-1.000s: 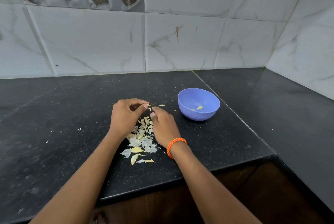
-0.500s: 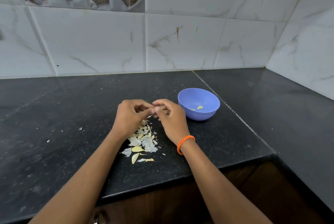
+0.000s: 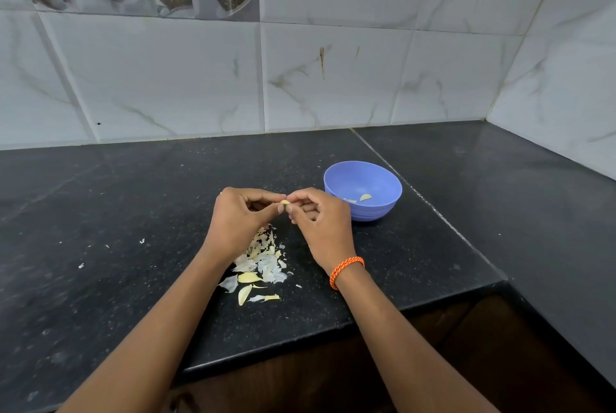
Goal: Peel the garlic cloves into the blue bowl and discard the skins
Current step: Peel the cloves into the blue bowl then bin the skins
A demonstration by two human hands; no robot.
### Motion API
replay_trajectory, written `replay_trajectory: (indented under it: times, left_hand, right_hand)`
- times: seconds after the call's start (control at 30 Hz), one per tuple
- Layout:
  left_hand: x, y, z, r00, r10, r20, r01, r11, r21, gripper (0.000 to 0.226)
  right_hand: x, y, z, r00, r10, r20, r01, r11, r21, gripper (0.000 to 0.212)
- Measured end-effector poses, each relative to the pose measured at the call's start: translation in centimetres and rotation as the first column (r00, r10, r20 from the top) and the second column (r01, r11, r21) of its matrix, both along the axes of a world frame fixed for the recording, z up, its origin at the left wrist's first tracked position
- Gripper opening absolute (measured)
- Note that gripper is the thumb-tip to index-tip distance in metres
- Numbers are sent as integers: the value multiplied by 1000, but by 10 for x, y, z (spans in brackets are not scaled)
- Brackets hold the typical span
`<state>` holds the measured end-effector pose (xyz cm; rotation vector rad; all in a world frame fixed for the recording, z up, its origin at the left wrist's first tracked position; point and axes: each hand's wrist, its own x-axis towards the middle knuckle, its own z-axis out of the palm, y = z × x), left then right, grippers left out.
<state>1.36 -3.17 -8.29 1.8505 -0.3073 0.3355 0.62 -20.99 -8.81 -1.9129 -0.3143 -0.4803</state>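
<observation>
Two hands are meeting over the black countertop [image 3: 100,212] in the one head view we are getting, and between them we are seeing a single small garlic clove [image 3: 285,202]. The left hand [image 3: 240,222] is pinching it from one side with thumb and forefinger, its other fingers curled under; the right hand [image 3: 321,224], wearing an orange bracelet [image 3: 346,270] at the wrist, is pinching it from the other side, fingers likewise curled in. Whether the skin is already lifting we cannot tell, since the clove is tiny and half covered.

Just beyond the right hand the blue bowl [image 3: 362,209] is sitting, holding a couple of pale peeled pieces [image 3: 365,197]. Beneath and just nearer us than the left hand, a heap of papery skins [image 3: 261,259] is lying loose on the counter, not yet discarded.

We are judging the clove to be light, firm and a little slick once bared, so we are wanting a fingertip hold at its two ends while a nail works the skin loose. The skins look feather-light and brittle; sweeping them together should serve better than picking them singly.
</observation>
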Motion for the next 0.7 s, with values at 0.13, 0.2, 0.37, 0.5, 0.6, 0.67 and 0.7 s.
replay_trajectory:
  times: [0.13,0.2,0.37,0.5,0.6,0.67,0.7]
  left_hand:
    - [0,-1,1,999,34,12,-34,999,4,13]
    - [-1,-3,0,998,58,19,-58,998,17,12]
    - [-3,-7,0,990,115,76,-120,990,75,10]
    - [-6,-11,1,978,154,142,-174,975,142,11]
    - [-8,-14,1,977,146,155,-171,972,160,12]
    - [-9,-15,0,981,123,148,-146,976,160,13]
    - [-9,-15,1,981,117,153,-142,976,167,14]
  right_hand:
    - [0,0,-1,996,-56,62,61,994,-85,14]
    - [0,1,-1,988,-122,99,135,980,-147,5]
    - [-4,7,0,977,-156,145,197,919,-342,6]
    - [-8,10,4,970,-177,168,236,860,-452,11]
    - [-10,10,6,960,-220,174,277,836,-473,15]
    - [-9,9,5,962,-227,149,270,865,-424,14]
    - [-7,8,4,967,-220,125,252,887,-387,14]
